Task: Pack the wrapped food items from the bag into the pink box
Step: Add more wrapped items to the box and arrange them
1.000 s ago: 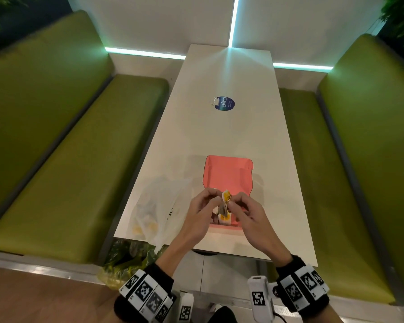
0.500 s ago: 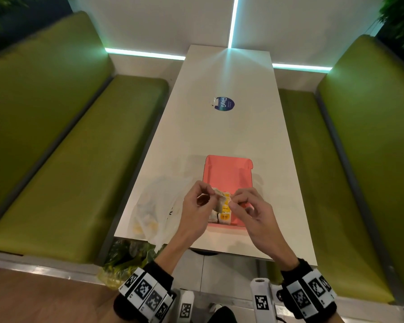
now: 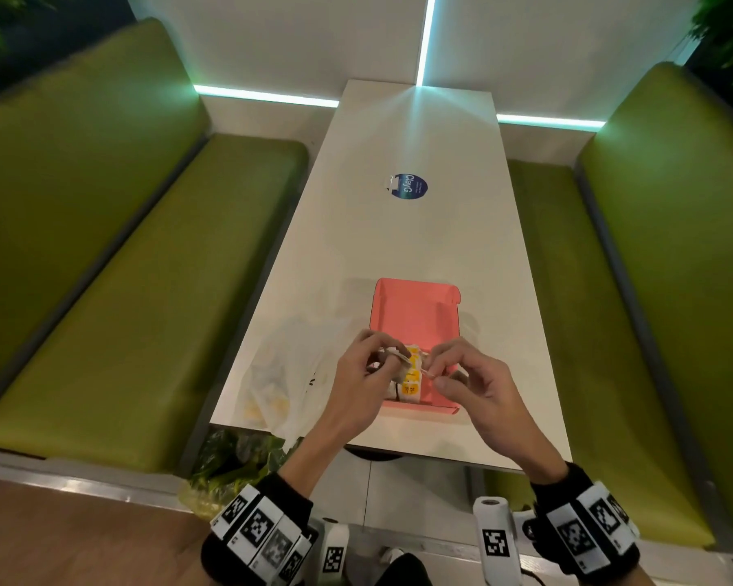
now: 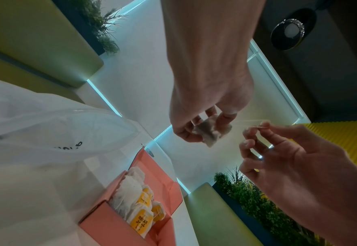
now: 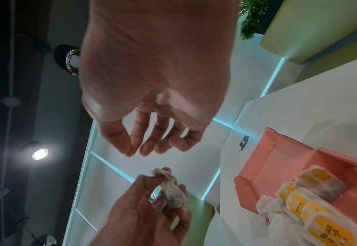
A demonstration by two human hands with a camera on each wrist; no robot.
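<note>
The pink box (image 3: 415,308) lies open near the table's front edge, with several white wrapped packets with yellow labels (image 3: 411,384) in a row at its near left end. Just above them my left hand (image 3: 384,357) pinches a small crumpled white packet (image 4: 209,133), which also shows as the packet (image 5: 171,188) in the right wrist view. A thin string (image 5: 141,163) runs from it to my right hand (image 3: 430,370), whose thumb and forefinger pinch the string's end. The white plastic bag (image 3: 288,374) lies left of the box.
The white table (image 3: 403,238) carries a round blue sticker (image 3: 409,187) at its middle. Green benches (image 3: 145,289) flank both sides. A bunch of green leaves in plastic (image 3: 233,458) hangs below the table's near left corner.
My hands, which held the packet close together, have drawn slightly apart. The right hand now holds only the string, stretched between the two hands.
</note>
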